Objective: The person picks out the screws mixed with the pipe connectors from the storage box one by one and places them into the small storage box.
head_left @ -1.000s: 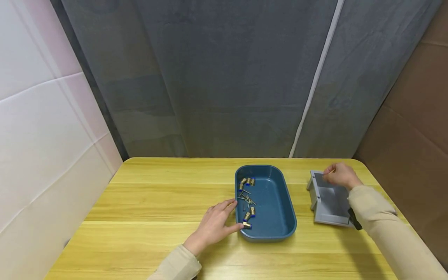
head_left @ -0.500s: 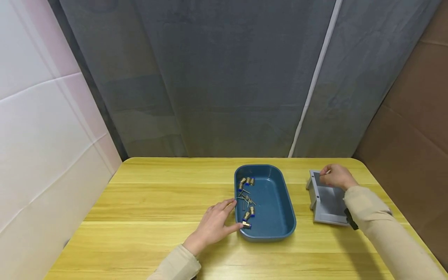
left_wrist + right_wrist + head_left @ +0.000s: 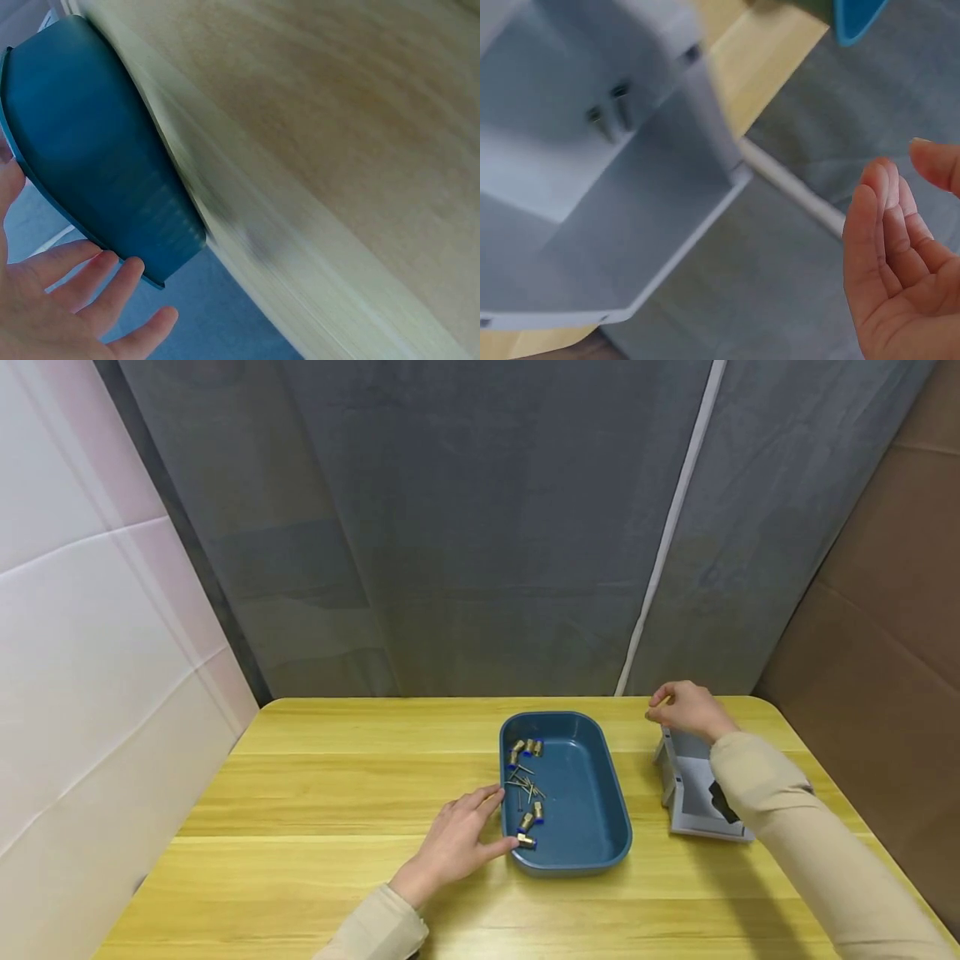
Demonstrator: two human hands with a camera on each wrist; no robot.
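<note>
While the right hand (image 3: 686,708) hovers above the far end of the grey bin (image 3: 701,789), near the table's far right corner, its fingers are loosely curled and the right wrist view shows the palm (image 3: 900,277) bare, touching nothing; whether the fingertips pinch something tiny cannot be told from the head view. Grey bin sits upright on the table (image 3: 315,793), close to the right edge, open side up, well apart from the hand's fingers in the wrist view. Just left of it, around the table's middle, lies the blue tray (image 3: 573,793), holding several brass fittings (image 3: 528,747) at its far left corner, a scatter of small nails (image 3: 525,783) along its left wall, and more fittings nearer its front left corner. Left hand (image 3: 457,843) rests flat on the table with fingers relaxed and straight, fingertips touching the tray's left wall (image 3: 97,172) near the front corner, steadying it. Judgement: for clean handling, the left hand should stay pressed against the tray so it cannot slide, and the right should come down over the tray's left side and pick one piece at a time with thumb and forefinger, avoiding the nail points.
</note>
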